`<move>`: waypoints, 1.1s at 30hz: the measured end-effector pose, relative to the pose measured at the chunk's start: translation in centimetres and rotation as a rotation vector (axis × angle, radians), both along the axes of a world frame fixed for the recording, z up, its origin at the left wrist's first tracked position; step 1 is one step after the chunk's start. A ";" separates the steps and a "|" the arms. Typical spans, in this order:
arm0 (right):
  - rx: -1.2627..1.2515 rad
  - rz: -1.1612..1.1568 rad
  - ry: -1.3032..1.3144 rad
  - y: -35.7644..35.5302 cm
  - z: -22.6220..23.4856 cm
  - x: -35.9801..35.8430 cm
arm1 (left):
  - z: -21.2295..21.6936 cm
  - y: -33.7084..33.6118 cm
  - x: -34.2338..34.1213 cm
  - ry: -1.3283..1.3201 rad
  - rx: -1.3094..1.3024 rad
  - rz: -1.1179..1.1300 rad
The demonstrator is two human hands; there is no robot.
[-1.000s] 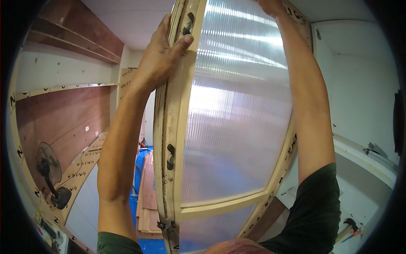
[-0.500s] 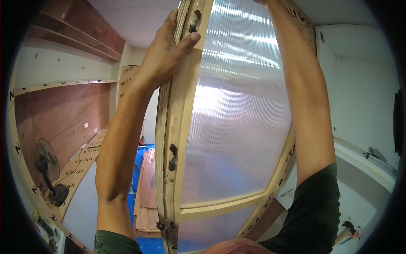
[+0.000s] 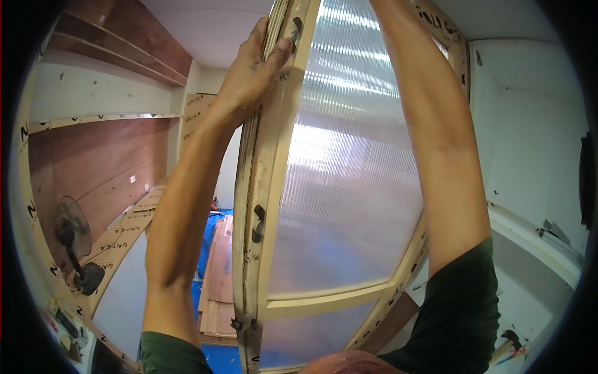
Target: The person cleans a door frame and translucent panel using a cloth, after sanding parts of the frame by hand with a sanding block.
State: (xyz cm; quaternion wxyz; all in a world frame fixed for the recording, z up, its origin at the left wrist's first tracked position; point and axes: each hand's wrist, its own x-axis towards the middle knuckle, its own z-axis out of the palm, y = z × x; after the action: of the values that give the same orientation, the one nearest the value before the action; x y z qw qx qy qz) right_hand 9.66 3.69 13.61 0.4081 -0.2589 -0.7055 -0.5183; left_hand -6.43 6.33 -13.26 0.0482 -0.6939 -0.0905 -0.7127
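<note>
A tall pale-framed door panel [image 3: 349, 206] stands upright before me, glazed with ribbed translucent sheet. Around its left edge, near the top, my left hand [image 3: 261, 65] is closed, the thumb on the face of the frame and the fingers at the stacked edge strips. Small black pieces, perhaps tape or clips, are fixed along that left stile, one of them [image 3: 258, 223] at mid height. My right forearm [image 3: 445, 137] reaches up across the panel's right side. The right hand lies beyond the top of the view, so its grip is hidden.
At left, a fan [image 3: 75, 243] stands by a cardboard-covered ledge [image 3: 115, 252]. Wooden boards [image 3: 219, 280] lie on a blue sheet [image 3: 222, 360] behind the panel. To the right are white shelving [image 3: 536, 237] and a hammer [image 3: 511, 341]. Open wooden shelves [image 3: 118, 56] hang at upper left.
The view has shifted slightly. My right forearm has swung left at its upper end, and the bit of right hand seen before has left the view. The left hand keeps its grip.
</note>
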 end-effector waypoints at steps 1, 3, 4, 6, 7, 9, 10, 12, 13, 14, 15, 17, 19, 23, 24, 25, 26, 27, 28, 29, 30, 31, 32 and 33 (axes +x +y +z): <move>-0.060 0.137 0.034 -0.3 -0.3 0.0 | -0.1 0.2 -0.1 -0.002 0.019 0.035; -0.170 0.398 0.100 -0.3 -0.2 1.1 | 0.1 0.6 0.1 -0.005 0.065 0.091; -0.075 0.472 0.169 -0.7 0.3 2.5 | 0.3 0.5 0.1 0.003 0.056 0.084; 0.097 0.610 0.305 -1.4 0.4 5.3 | 0.1 0.5 0.3 0.015 0.017 0.064; -0.036 0.566 0.327 -1.9 -0.9 6.3 | -0.2 0.4 0.0 0.003 0.000 0.081; -0.234 0.391 0.332 -3.9 -2.7 8.4 | -0.2 0.0 -0.3 -0.007 -0.018 0.106; -0.305 0.255 0.314 -3.8 -1.7 10.4 | -0.1 -0.1 0.1 -0.006 -0.027 0.106; -0.315 0.122 0.297 -2.4 -1.9 11.8 | -0.2 -0.5 0.2 -0.011 -0.050 0.120; -0.246 0.114 0.304 -2.1 -3.4 12.1 | -0.3 -0.8 0.3 -0.018 -0.049 0.124; -0.180 0.107 0.310 -1.7 -4.3 12.2 | -0.4 -0.9 0.4 -0.024 -0.051 0.131; -0.161 0.131 0.313 -1.4 -4.4 12.2 | -0.4 -1.0 0.6 -0.031 -0.053 0.138; -0.129 0.185 0.320 -1.1 -4.6 11.9 | 0.0 -0.4 0.4 -0.034 -0.054 0.174; -0.085 0.076 0.361 -0.9 -4.4 11.0 | 0.0 0.3 0.0 -0.033 -0.056 0.193; -0.158 0.035 0.392 -1.4 -4.4 10.4 | 0.0 0.6 0.0 -0.029 -0.038 0.188; -0.056 -0.003 0.382 -0.7 -4.0 10.6 | 0.1 0.6 0.2 -0.025 -0.029 0.188; 0.046 -0.040 0.372 0.5 -3.5 10.7 | 0.1 0.6 0.4 -0.022 -0.021 0.168; 0.145 -0.077 0.360 1.4 -3.2 10.8 | 0.1 0.5 0.6 -0.019 -0.016 0.151; 0.048 -0.050 0.341 0.5 -3.6 9.7 | -0.1 0.4 0.4 -0.022 -0.011 0.140; -0.049 -0.024 0.322 -0.9 -3.6 8.5 | -0.3 0.4 0.1 -0.026 -0.007 0.135; -0.140 -0.002 0.306 -1.9 -3.8 7.8 | -0.3 0.3 0.1 -0.027 0.003 0.124; -0.106 0.002 0.321 -1.6 -3.6 7.4 | -0.2 0.3 0.2 -0.028 0.013 0.114; -0.073 0.006 0.335 -1.1 -3.2 7.1 | -0.2 0.2 0.1 -0.037 0.010 0.132; -0.042 0.005 0.352 -0.3 -2.9 7.0 | -0.2 0.4 0.2 -0.045 0.004 0.145; -0.003 0.032 0.315 0.4 -2.6 6.9 | -0.2 0.5 0.3 -0.052 -0.002 0.158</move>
State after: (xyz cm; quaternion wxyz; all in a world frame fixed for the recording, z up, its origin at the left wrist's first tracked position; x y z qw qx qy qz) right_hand 16.58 4.05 11.03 0.5215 -0.3262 -0.6375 -0.4639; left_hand -6.08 6.86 -13.50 0.1010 -0.6659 -0.1470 -0.7244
